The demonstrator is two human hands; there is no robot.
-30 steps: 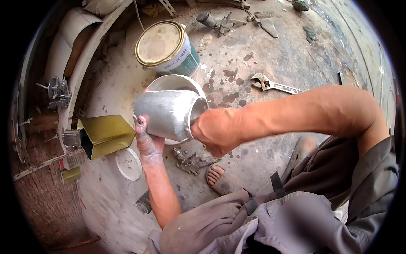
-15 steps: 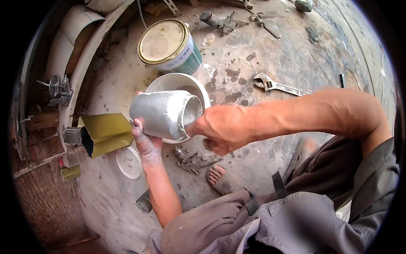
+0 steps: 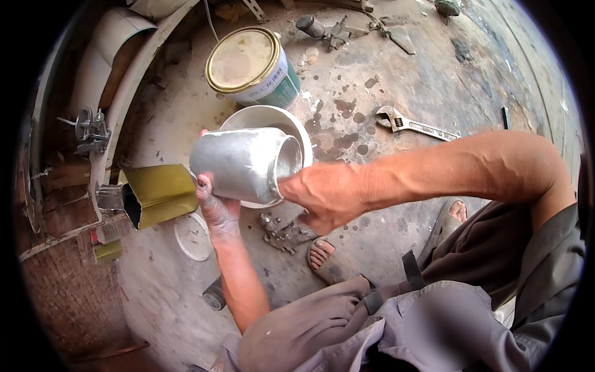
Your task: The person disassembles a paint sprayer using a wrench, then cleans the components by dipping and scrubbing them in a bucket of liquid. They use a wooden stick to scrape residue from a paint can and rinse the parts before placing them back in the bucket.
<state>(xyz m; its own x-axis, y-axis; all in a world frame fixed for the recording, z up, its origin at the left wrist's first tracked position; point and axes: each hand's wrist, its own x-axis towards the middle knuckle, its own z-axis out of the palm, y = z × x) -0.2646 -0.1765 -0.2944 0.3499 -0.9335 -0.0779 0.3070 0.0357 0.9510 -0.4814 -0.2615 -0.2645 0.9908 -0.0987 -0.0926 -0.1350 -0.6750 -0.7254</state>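
A silvery metal canister [image 3: 238, 162] lies tilted on its side in the air, its round mouth facing right. My left hand [image 3: 217, 208] is closed around it from below and behind, with the thumb on the near side; silvery smears coat the fingers and wrist. At the canister's rim my right hand [image 3: 325, 192] is closed, its fingers curled and some fingertips hidden by the mouth. What those fingers hold, if anything, does not show. Just behind and beneath the canister stands a white bucket [image 3: 266, 111], partly covered by it.
Beyond the bucket stands a lidded paint pail [image 3: 245, 59]. An adjustable wrench [image 3: 418, 127] lies to the right. Spray guns lie at the back [image 3: 331, 34] and near my foot [image 3: 285, 234]. A gold metal profile [image 3: 162, 195] juts in from the left, above a round white lid [image 3: 192, 235].
My right hand has shifted slightly at the canister's mouth, its lower fingers in a different position. The canister stays in my left hand. The whole view has shifted a little.
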